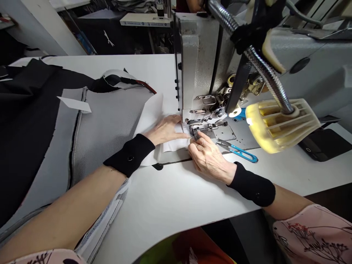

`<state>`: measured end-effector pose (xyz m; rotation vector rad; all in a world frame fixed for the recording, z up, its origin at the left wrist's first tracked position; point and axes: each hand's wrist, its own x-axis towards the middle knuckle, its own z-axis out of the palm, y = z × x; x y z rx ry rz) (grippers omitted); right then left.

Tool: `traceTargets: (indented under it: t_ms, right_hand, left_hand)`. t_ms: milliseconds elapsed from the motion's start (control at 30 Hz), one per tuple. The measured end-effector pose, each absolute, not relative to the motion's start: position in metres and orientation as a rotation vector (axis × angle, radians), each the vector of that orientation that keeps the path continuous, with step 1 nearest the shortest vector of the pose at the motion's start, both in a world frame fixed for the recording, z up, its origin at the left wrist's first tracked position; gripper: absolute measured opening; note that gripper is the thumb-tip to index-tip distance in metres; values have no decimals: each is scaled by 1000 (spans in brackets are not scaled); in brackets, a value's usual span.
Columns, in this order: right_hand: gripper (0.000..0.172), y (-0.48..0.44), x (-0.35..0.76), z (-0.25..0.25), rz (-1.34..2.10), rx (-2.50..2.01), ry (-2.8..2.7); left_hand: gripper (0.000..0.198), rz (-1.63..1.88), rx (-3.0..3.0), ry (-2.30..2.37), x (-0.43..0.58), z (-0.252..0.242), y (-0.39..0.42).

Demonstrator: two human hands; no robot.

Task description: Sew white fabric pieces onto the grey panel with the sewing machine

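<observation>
My left hand (165,131) lies flat on a piece of white fabric (150,121), thumb and fingers spread, just left of the sewing machine's presser foot (194,130). My right hand (206,156) is closed at the near edge of that fabric, its fingers bent and the index fingertip close to the presser foot. The thumb is largely hidden. The white fabric runs under the foot and joins or overlaps a large grey mesh piece (110,113) on the left; which of the two I cannot tell. Blue thread snips (243,153) lie right of my right hand.
The sewing machine head (196,62) stands over the white table (165,198). A lamp (283,124) on a flexible metal neck hangs at the right. Black fabric (30,99) covers the left side. A flat black device (326,143) sits at the far right.
</observation>
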<state>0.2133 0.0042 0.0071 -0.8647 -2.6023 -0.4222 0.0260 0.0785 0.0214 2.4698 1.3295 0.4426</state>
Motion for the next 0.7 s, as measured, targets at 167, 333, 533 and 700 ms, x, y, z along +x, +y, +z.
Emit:
traceTargets:
  t_ms: [167,333,533,700]
  right_hand:
    - [14,6,213,8,-444,-884,-2599]
    - [13,7,213,8,-465,-888,-2608]
    - [13,8,215,7,-488,-887,-2624]
    - [15,6,214,7,-463,-843,-2597]
  left_hand:
    - [47,478,2473,1340,24,18,80]
    - [48,445,2460,1351,25,20,78]
    - [50,431,2437,1361,24,19,80]
    - [60,469,2427,1295,22,19,81]
